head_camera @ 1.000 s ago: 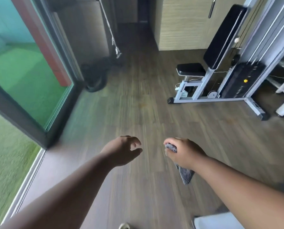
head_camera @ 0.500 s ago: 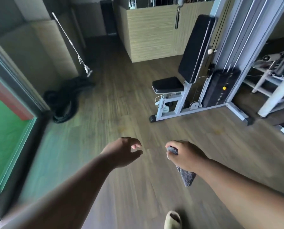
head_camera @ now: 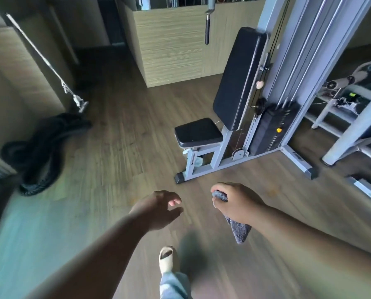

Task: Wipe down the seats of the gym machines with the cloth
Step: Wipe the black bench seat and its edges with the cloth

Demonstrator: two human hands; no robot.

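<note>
Right hand [head_camera: 237, 205] has its fingers curled round the grey cloth [head_camera: 240, 230]; left hand [head_camera: 158, 209] empty, fingers loosely spread. The black seat [head_camera: 197, 131] stands ahead, untouched. Recommended: open the cloth flat before wiping.

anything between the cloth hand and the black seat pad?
Head view: only bare wood floor and the machine frame's black foot cap lie between the right hand, which grips the grey cloth, and the seat pad.

Left hand [head_camera: 158, 209] loose, right hand [head_camera: 237, 203] fisted
</note>
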